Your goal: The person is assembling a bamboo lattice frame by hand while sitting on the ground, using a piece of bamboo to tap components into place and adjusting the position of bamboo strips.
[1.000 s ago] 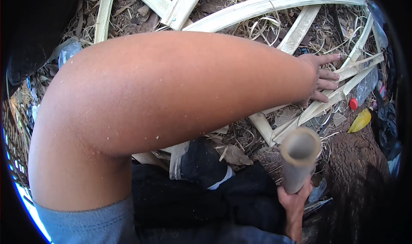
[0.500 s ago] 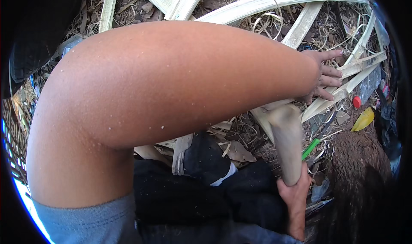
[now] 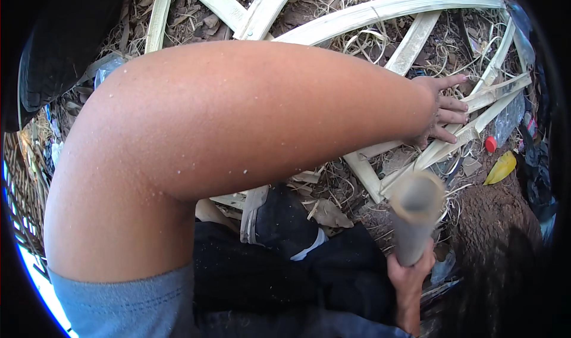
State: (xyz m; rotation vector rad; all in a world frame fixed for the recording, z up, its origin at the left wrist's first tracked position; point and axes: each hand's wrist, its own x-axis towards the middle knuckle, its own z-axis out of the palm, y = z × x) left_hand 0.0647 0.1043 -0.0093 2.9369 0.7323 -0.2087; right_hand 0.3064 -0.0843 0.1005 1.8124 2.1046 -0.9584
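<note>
Outdoors — brown soil (image 3: 306, 12), dry leaves (image 3: 330, 214)

Just right of the left fingers (image 3: 454, 118) and slightly lower, we see a red cap (image 3: 491, 144), with crumpled clear plastic (image 3: 511, 119) beside it. Lower right of the fingers lies a yellow leaf (image 3: 501, 168), with dark plastic sheeting (image 3: 537, 174) farther right. Below them we find rough brown wood (image 3: 489, 210); well to their lower left, a dry leaf (image 3: 331, 213).

The pale cylinder (image 3: 413, 237) is blurred, and the left forearm (image 3: 285, 118) hides part of the left hand (image 3: 445, 114).
</note>
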